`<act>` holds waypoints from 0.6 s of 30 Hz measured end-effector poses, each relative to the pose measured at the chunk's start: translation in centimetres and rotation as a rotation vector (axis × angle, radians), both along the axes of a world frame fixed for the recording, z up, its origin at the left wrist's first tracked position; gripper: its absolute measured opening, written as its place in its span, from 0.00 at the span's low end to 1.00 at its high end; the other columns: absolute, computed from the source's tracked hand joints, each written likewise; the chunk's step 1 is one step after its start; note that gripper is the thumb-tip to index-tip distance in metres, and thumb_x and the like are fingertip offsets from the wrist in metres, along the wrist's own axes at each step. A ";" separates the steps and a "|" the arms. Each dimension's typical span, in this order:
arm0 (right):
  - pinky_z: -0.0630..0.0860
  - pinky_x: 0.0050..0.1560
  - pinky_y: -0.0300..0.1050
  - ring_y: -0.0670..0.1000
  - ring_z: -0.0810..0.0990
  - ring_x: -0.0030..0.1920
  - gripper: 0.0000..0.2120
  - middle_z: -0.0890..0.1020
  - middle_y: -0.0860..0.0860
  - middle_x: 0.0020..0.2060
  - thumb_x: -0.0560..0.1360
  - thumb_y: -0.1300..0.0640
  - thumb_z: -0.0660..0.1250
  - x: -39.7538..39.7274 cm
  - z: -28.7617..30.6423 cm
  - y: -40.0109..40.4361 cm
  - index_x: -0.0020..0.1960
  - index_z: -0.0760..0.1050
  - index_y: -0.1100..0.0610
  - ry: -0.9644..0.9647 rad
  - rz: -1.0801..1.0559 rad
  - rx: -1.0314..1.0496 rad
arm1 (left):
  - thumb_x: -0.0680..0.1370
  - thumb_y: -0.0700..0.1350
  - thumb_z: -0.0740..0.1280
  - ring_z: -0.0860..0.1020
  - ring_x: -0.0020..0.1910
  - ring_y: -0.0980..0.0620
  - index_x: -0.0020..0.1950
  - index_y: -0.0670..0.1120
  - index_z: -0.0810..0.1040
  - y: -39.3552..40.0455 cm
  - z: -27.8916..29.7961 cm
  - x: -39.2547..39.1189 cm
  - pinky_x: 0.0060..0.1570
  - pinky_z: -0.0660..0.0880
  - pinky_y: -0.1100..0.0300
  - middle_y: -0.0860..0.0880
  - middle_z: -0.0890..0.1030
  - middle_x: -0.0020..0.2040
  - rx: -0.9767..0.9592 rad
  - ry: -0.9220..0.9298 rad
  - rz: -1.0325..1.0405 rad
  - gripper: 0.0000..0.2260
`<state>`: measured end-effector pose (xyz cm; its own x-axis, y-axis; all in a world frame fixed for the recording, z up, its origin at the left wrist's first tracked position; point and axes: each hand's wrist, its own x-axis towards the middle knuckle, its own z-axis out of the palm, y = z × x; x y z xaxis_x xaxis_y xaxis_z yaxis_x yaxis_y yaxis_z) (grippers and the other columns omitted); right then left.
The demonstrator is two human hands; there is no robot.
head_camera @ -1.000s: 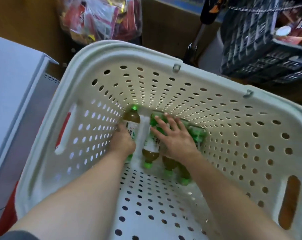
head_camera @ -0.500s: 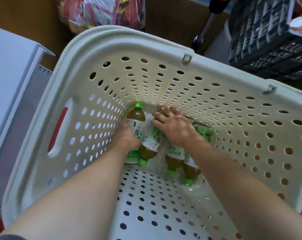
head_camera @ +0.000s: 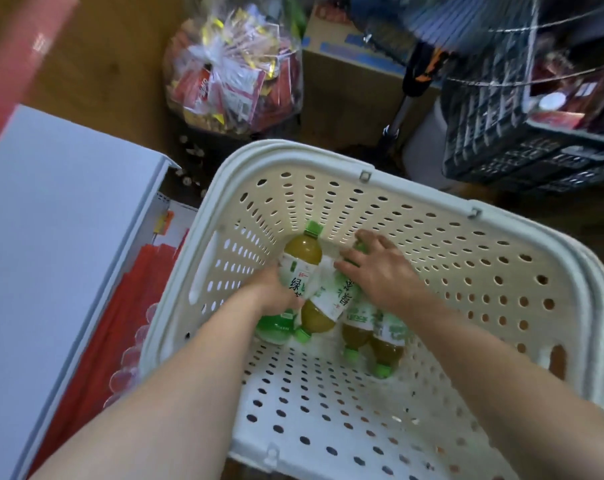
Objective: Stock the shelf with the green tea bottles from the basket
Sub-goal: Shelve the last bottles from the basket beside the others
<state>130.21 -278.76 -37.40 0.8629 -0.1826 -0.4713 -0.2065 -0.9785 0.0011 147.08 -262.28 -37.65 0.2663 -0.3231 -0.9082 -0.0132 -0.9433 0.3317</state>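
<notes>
Brown flooring [head_camera: 96, 81] forms the background, crowded with stock. Left of both hands stands a white shelf unit [head_camera: 51, 237], its flat top bare, with red packaging [head_camera: 134, 299] visible on the level beneath it. Beyond the hands, past the far rim of the basket, sits a clear bag of snack packets [head_camera: 231, 74], with a cardboard box [head_camera: 349, 88] just to its right.

Both forearms reach down into a cream perforated basket [head_camera: 484, 271]. Left hand [head_camera: 276, 296]: fingers curled around the label of a green tea bottle [head_camera: 300, 265] whose green cap points away from the person, toward the basket's far wall. Right hand [head_camera: 380, 271]: laid palm-down over a second green tea bottle [head_camera: 328, 303] lying at a slant, cap toward the person; the fingers spread over its upper end, and whether they curl around it cannot be determined. Under and to the right of the right wrist lie two more bottles [head_camera: 373, 327], side by side, caps toward the person. All four bottles rest at the far end of the basket floor.

Right of the hands, outside the basket, stands a dark plastic crate [head_camera: 501, 133].
</notes>
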 end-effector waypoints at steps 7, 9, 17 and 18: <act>0.71 0.73 0.71 0.67 0.76 0.74 0.38 0.82 0.50 0.72 0.68 0.48 0.84 -2.9 9.4 -0.9 0.75 0.78 0.49 -0.082 -0.085 0.017 | 0.71 0.37 0.83 0.83 0.62 0.45 0.73 0.51 0.74 2.6 9.3 0.7 0.71 0.76 0.38 0.49 0.85 0.61 -0.259 0.087 0.213 0.33; 0.74 0.71 0.68 0.65 0.78 0.72 0.39 0.82 0.48 0.71 0.67 0.42 0.84 -4.0 11.7 -0.8 0.75 0.77 0.48 -0.123 -0.116 0.015 | 0.71 0.38 0.83 0.83 0.63 0.47 0.71 0.53 0.76 3.0 11.8 0.3 0.72 0.76 0.37 0.50 0.86 0.62 -0.336 0.107 0.284 0.32; 0.79 0.60 0.50 0.49 0.80 0.59 0.34 0.83 0.44 0.61 0.72 0.29 0.74 -7.1 19.5 2.1 0.71 0.75 0.45 -0.391 -0.488 0.256 | 0.71 0.47 0.83 0.83 0.68 0.45 0.74 0.54 0.77 5.7 22.6 0.2 0.74 0.75 0.37 0.48 0.86 0.67 -0.693 0.139 0.423 0.33; 0.78 0.55 0.47 0.47 0.79 0.54 0.32 0.82 0.42 0.57 0.72 0.27 0.71 -6.7 20.6 3.1 0.68 0.75 0.45 -0.441 -0.530 0.323 | 0.71 0.47 0.82 0.83 0.68 0.45 0.74 0.54 0.78 5.8 24.0 0.0 0.73 0.75 0.37 0.47 0.86 0.67 -0.735 0.127 0.438 0.31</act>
<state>123.50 -275.62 -16.79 0.8187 -0.5369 -0.2039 -0.5642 -0.6859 -0.4596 147.12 -256.45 -13.66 0.4150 -0.7321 -0.5402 0.3796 -0.4002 0.8341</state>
